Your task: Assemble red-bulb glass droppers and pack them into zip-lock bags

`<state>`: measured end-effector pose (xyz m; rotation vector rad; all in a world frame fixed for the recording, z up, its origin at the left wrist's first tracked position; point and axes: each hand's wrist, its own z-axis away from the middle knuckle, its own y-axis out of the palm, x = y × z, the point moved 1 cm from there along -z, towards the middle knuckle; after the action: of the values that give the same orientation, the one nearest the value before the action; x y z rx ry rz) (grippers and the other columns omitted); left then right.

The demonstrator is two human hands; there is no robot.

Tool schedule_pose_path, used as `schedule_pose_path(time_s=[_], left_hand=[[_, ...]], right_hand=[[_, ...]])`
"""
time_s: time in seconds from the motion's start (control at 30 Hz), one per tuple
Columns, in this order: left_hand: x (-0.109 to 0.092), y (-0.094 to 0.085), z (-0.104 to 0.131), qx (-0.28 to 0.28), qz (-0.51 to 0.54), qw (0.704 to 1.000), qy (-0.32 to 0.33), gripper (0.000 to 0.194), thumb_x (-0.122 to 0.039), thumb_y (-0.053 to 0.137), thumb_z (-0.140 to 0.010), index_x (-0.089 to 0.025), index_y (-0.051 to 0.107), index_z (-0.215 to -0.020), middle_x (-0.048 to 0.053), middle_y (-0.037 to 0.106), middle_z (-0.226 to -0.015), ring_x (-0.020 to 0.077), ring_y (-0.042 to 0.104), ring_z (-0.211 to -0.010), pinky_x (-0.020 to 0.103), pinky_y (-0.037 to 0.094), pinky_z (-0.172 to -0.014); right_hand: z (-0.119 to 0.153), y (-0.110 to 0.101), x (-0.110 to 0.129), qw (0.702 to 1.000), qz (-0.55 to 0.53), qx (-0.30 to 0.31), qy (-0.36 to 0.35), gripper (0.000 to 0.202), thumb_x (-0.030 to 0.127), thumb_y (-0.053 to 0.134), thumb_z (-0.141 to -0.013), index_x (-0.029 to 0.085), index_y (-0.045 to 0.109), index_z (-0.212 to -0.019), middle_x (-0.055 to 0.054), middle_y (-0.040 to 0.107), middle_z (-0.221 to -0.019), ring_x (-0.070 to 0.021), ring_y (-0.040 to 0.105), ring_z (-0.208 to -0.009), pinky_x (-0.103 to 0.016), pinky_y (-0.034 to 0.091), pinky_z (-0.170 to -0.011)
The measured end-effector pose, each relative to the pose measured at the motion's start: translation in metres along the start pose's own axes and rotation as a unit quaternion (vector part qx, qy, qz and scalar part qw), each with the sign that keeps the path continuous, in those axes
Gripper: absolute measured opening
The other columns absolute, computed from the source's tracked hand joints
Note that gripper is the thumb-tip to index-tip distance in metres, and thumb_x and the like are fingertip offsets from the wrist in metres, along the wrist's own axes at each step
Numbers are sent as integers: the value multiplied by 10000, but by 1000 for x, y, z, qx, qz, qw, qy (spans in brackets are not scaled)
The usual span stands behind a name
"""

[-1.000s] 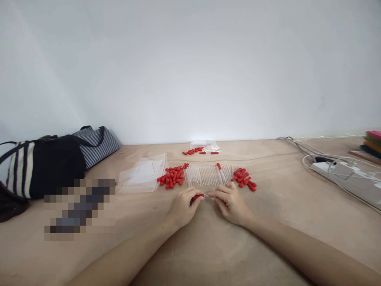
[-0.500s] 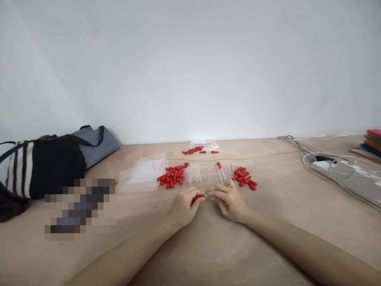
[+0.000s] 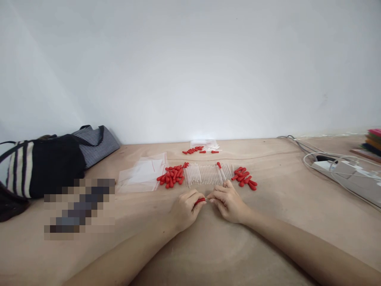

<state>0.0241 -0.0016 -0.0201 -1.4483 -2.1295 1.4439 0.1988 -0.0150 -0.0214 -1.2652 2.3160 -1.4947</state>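
Observation:
My left hand (image 3: 187, 208) pinches a red balloon (image 3: 200, 201) near the middle of the table. Facing it, my right hand (image 3: 228, 201) is closed on a thin white stick (image 3: 207, 200), whose left end meets the balloon; whether it sits inside the opening is too small to tell. Beyond my hands lies a row of cotton swabs (image 3: 205, 174), with one red piece (image 3: 219, 165) on top. A pile of red balloons (image 3: 172, 175) sits left of the row, and a smaller group (image 3: 244, 177) sits on its right.
Clear plastic bags (image 3: 139, 174) lie at the left. Near the wall are more red balloons (image 3: 193, 150) and a small bag (image 3: 204, 143). A black bag (image 3: 56, 165) stands far left. A power strip (image 3: 348, 174) with cables and a colourful stack (image 3: 373, 141) are at the right.
Both hands have shifted very slightly, and the red balloon in my left hand is a little lower. Less of the white stick shows between my hands.

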Motion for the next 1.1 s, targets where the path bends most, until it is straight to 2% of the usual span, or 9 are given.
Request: schedule_pose_path(time_s=[0.23,0.4,0.6,0.7,0.77,0.83,0.93,1.0,1.1], left_hand=[[2,1,-2,-3,4,1000,-10,125,-214,463,-822,-164,556,-756,20,585,-720,130,538,-655,238,415,-615],[7,-2,-5,0,6,1000,-17,116,-222,483,-819,-165,561,-755,10,602,-722,133,543,-675,257,413,-653],[12,-2,-7,8,2,1000,-18,133,-235,466,-835,-178,578,-789,13,619,-757,144,557,-710,281,410,-683],[14,-3,-6,-16,7,999,-29,158,-276,467,-835,-194,566,-926,33,617,-864,169,559,-815,308,415,-750],[16,-5,-5,-48,3,997,-55,291,-309,493,-816,-200,495,-1086,61,581,-992,195,528,-930,338,406,-814],[20,-8,-4,-64,-7,994,-83,399,-323,513,-798,-202,426,-1168,78,540,-1066,210,498,-985,360,398,-845],[23,-10,-4,-52,-21,994,-92,349,-287,518,-788,-202,460,-1121,70,538,-1049,216,486,-989,373,393,-853],[23,-10,-4,-37,-27,996,-82,283,-256,520,-778,-200,502,-1056,60,551,-1010,217,486,-974,377,392,-849],[23,-9,-5,-24,-30,996,-78,216,-228,520,-769,-193,538,-981,55,560,-959,209,502,-915,375,405,-815]], right_hand=[[-3,0,-1,1000,-17,19,2,219,137,414,-812,203,612,-878,-4,581,-701,-112,451,-609,-284,246,-666],[-3,-9,-8,999,-14,35,7,193,233,434,-840,208,607,-922,-16,613,-764,-115,502,-678,-284,248,-684],[0,-20,-8,996,78,40,8,140,257,499,-790,220,632,-765,-9,609,-659,-143,466,-681,-305,216,-660],[1,-19,-4,994,95,53,12,124,233,508,-760,198,617,-712,-10,616,-637,-144,471,-669,-304,218,-654],[-1,-21,-5,993,91,40,57,143,232,500,-744,190,601,-652,-4,616,-615,-141,486,-657,-304,233,-672],[-6,-27,-14,985,80,0,155,183,238,484,-731,186,581,-585,2,616,-596,-134,504,-624,-300,257,-687],[-15,-39,-37,937,80,-56,335,232,257,452,-714,183,555,-519,-2,604,-545,-133,517,-552,-287,298,-662],[-23,-44,-52,907,101,-47,406,264,298,441,-712,185,543,-497,-11,585,-501,-149,522,-532,-303,313,-671],[-33,-44,-67,890,139,3,435,327,379,417,-727,188,545,-494,-24,583,-497,-183,547,-568,-368,305,-754]])
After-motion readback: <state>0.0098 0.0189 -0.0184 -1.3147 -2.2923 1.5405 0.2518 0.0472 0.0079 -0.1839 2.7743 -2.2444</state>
